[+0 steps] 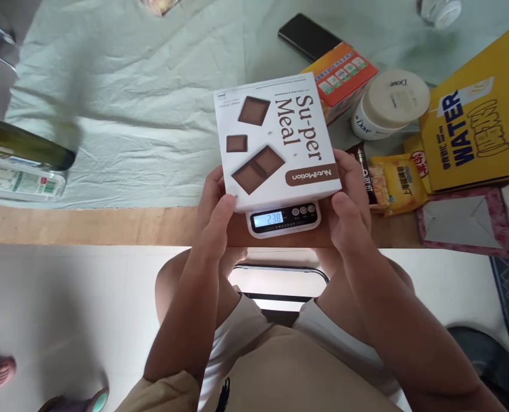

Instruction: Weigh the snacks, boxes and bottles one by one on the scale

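Both my left hand (218, 213) and right hand (348, 207) grip the "Su-per Meal" NutriMotion box (275, 140). Under it, the kitchen scale (283, 220) reads 238. Beyond my right hand sits a Dove jar (389, 104).

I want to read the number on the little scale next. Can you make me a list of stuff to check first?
1. Box on the scale: the white Su-per Meal box sits over the scale. Ok.
2. Hands off the box: the left hand and right hand both grip its sides, so the number may be off. Not ok.
3. Display showing: the lit screen is uncovered and seems to read 238. Ok.
4. Box touching neighbours: the orange box sits close behind; contact is unclear. Cannot tell.
5. Scale flat on the table: its base is hidden. Cannot tell.
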Demonstrator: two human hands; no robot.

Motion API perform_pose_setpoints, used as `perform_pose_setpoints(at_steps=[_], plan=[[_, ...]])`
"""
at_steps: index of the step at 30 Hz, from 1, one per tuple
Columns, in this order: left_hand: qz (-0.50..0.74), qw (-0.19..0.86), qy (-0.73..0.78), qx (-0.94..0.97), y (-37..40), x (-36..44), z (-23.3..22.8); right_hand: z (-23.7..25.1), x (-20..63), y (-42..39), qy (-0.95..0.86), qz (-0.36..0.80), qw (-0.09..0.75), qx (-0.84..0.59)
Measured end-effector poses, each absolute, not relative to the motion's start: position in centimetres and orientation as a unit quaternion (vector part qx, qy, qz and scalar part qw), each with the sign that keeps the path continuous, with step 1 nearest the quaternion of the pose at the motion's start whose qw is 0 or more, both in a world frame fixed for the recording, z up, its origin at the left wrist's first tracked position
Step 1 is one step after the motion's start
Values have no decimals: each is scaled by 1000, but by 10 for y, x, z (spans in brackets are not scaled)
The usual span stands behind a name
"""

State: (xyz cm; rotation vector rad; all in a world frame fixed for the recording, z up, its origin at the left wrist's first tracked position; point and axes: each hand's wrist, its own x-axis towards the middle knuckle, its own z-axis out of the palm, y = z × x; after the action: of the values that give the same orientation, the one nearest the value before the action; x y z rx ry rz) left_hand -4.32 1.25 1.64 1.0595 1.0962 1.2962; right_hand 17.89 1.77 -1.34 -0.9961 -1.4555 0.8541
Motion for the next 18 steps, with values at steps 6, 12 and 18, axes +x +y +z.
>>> perform_pose_setpoints(at_steps=[6, 12, 18], plan=[[571, 510, 466, 443, 17, -43, 16, -12, 175, 15, -616, 392, 560, -392], [596, 512, 452, 422, 12, -45, 31, -9, 170, 7, -605, 417, 568, -370], [586, 561, 427, 399, 24, -36, 67, -6, 175, 15, -618, 386, 594, -340]])
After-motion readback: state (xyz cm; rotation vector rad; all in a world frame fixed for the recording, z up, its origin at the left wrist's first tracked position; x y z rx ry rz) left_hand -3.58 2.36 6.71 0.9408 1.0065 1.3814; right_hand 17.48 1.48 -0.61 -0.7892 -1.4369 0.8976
